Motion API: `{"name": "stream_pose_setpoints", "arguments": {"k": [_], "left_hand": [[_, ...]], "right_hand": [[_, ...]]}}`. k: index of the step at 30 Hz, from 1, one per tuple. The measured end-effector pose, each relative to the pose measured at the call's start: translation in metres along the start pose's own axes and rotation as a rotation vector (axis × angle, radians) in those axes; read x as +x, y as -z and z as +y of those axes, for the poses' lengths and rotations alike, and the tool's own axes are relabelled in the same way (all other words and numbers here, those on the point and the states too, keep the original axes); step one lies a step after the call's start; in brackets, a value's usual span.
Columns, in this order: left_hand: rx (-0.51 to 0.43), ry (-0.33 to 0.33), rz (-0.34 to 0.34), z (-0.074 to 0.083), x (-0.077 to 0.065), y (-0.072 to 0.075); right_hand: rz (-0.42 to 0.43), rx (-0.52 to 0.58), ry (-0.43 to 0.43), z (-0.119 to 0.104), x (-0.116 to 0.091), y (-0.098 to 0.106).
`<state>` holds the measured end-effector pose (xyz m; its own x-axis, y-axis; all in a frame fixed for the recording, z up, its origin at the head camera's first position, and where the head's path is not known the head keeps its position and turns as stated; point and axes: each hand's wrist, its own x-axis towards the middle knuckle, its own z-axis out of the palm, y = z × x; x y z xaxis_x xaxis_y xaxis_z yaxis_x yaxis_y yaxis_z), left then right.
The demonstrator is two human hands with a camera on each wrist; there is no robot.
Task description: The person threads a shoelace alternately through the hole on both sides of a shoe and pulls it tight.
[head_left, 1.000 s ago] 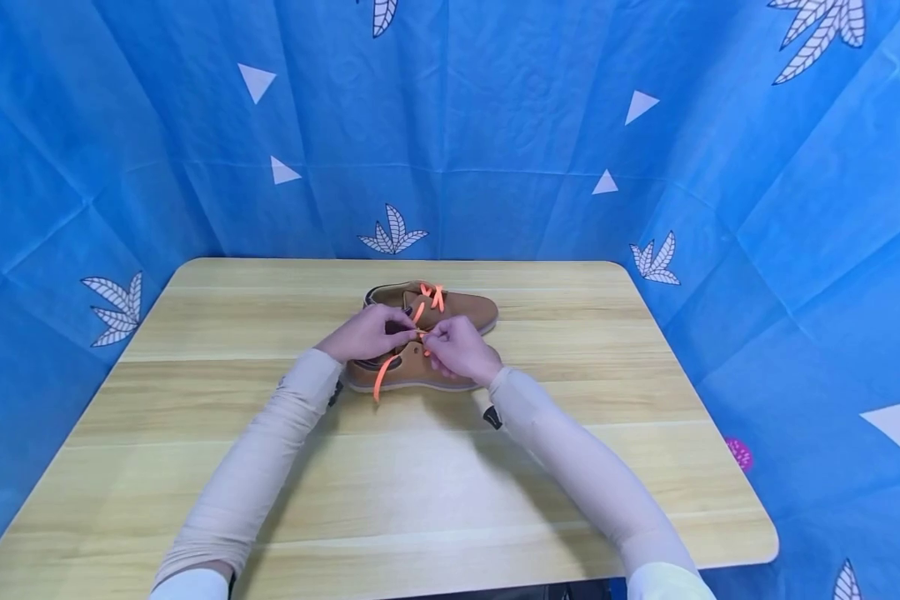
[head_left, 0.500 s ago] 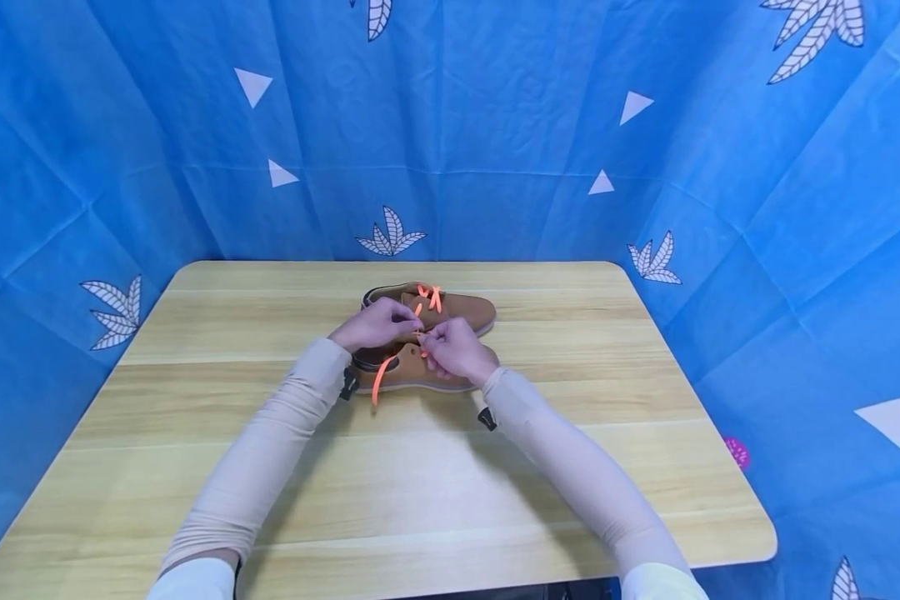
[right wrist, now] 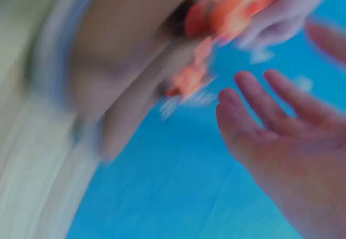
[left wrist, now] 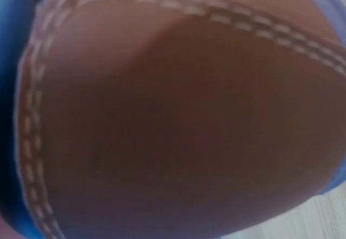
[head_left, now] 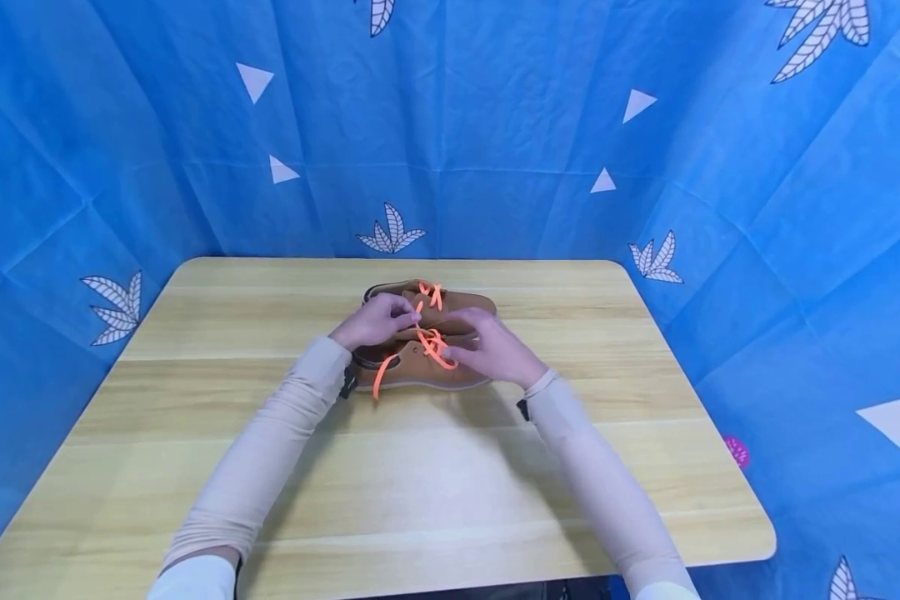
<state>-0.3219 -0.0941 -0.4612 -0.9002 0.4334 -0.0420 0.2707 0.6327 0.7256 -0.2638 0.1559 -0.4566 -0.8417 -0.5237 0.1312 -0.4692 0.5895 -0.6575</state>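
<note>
Two brown shoes with orange laces lie side by side on the table, toes to the right. My left hand [head_left: 377,322] is over the near shoe [head_left: 397,379], pinching its orange lace [head_left: 437,348] between thumb and fingertips. Loops of that lace lie loose over the tongue, and one end hangs down the shoe's side. Above the toe is my right hand [head_left: 498,348], fingers spread and thumb close to the lace loop; the right wrist view shows this hand [right wrist: 286,131] holding nothing. Stitched brown leather [left wrist: 178,114] fills the left wrist view, so the left fingers are hidden there.
Behind the near shoe stands the far shoe [head_left: 468,303], its orange lace [head_left: 436,296] crossed over the front. The pale wooden table [head_left: 390,500] has rounded corners. Blue patterned cloth [head_left: 450,125] hangs close around its back and sides.
My right hand has let go of the lace and moved right, its fingers spreading. A loose orange loop now shows between the hands. The left hand stays nearly where it was.
</note>
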Motion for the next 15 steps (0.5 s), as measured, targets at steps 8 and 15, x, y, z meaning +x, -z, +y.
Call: {"name": "stream_pose_setpoints", "arguments": {"k": [8, 15], "left_hand": [[-0.048, 0.018, 0.002, -0.002, 0.002, -0.001], [-0.154, 0.05, 0.125, -0.001, 0.002, 0.019]], "right_hand": [[-0.229, -0.123, -0.069, 0.057, -0.005, -0.013], [-0.158, -0.141, -0.06, 0.062, -0.004, -0.016]]}}
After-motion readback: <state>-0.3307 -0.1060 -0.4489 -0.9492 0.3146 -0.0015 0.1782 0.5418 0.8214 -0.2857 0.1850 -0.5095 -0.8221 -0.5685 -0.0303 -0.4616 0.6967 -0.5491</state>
